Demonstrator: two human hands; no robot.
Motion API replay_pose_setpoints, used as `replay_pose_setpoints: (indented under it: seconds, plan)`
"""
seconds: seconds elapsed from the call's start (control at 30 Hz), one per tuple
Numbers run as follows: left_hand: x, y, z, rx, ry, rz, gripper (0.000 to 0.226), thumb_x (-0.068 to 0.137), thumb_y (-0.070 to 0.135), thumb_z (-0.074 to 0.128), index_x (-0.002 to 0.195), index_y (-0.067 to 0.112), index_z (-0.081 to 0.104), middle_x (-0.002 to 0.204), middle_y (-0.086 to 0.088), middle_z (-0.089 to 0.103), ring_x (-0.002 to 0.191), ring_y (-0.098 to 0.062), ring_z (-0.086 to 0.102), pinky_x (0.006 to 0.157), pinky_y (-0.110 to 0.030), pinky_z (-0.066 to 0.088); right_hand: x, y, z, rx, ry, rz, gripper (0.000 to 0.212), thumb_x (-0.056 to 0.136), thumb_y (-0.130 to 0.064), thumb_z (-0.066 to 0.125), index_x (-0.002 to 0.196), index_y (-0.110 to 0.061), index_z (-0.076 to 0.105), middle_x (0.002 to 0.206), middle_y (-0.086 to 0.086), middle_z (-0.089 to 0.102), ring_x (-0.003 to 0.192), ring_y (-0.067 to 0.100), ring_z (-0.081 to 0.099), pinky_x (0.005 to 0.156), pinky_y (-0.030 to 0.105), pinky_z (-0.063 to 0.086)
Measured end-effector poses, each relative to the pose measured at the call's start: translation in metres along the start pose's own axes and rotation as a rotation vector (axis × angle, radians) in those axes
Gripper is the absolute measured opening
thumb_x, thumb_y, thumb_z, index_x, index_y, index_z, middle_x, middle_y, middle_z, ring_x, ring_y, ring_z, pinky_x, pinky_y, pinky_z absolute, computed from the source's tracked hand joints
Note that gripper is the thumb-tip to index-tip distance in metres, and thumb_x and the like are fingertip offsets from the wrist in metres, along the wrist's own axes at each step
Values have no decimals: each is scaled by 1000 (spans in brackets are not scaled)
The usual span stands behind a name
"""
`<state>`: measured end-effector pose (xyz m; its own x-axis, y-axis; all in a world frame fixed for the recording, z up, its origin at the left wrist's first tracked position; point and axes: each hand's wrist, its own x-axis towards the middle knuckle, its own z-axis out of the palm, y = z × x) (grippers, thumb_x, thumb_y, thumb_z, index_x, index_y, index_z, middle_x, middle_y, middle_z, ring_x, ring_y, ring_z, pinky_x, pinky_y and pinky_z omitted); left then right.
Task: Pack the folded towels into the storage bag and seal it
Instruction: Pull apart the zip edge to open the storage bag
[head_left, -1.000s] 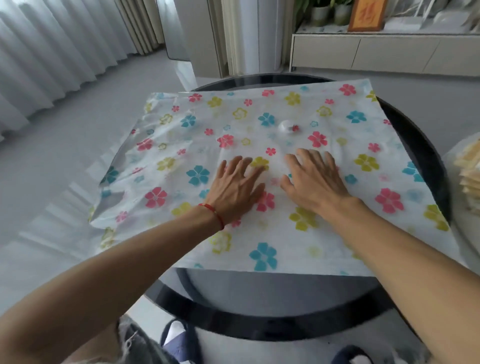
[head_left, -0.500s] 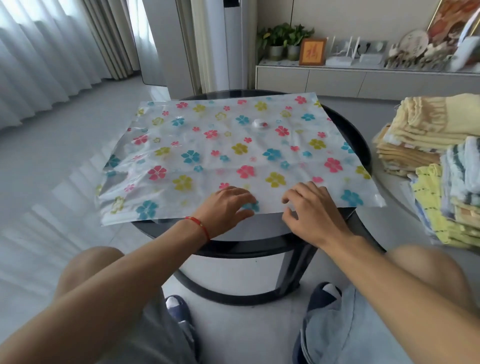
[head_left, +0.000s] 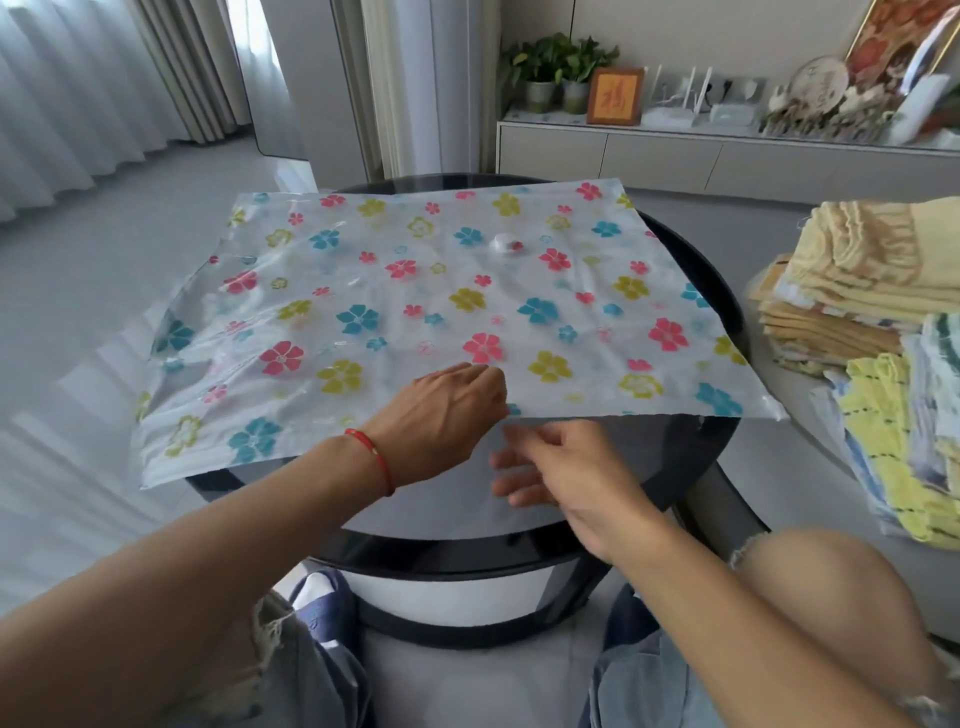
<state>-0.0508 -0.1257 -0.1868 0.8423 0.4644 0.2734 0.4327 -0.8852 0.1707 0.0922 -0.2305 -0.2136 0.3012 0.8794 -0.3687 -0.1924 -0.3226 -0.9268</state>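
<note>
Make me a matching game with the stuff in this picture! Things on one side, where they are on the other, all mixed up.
Things:
1. flowered storage bag
2. folded towels
3. potted plants
4. red string bracelet

Places:
A. on the left wrist
B. stacked at the right of the round black table
C. spread flat across the table
D. on the low cabinet by the far wall

Pairs: 1-C, 2-B, 3-D, 4-A

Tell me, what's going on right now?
Left hand pinching bag's near edge; right hand open just below it. Flowered bag flat, empty. Towels stacked at right, unpacked. Nothing blocking.
</note>
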Motion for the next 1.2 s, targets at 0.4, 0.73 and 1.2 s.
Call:
replay_pose_setpoints:
  seconds: [0.4, 0.73, 1.2]
  plan:
    - [-2, -6, -1, -319, -18, -155, 30, 104, 21, 49, 130, 11, 59, 117, -4, 70, 103, -20, 65, 89, -30, 49, 8, 6, 28, 256, 84, -203, 25, 107, -10, 54, 99, -5, 78, 93, 11, 82, 83, 29, 80, 70, 28, 63]
    - [-1, -2, -2, -364, 4, -207, 29, 103, 19, 51, 130, 13, 61, 117, -1, 73, 104, -16, 68, 88, -18, 48, 7, 9, 23, 206, 95, -229, 23, 106, -12, 56, 101, -8, 78, 94, 8, 82, 82, 29, 80, 74, 32, 64]
    - [1, 1, -1, -270, 10, -159, 17, 102, 22, 56, 106, 9, 65, 102, -3, 74, 94, -19, 69, 80, -30, 54, 11, 5, 16, 174, 159, -159, 23, 97, -10, 66, 79, -4, 79, 75, 17, 79, 65, 34, 78, 60, 31, 62]
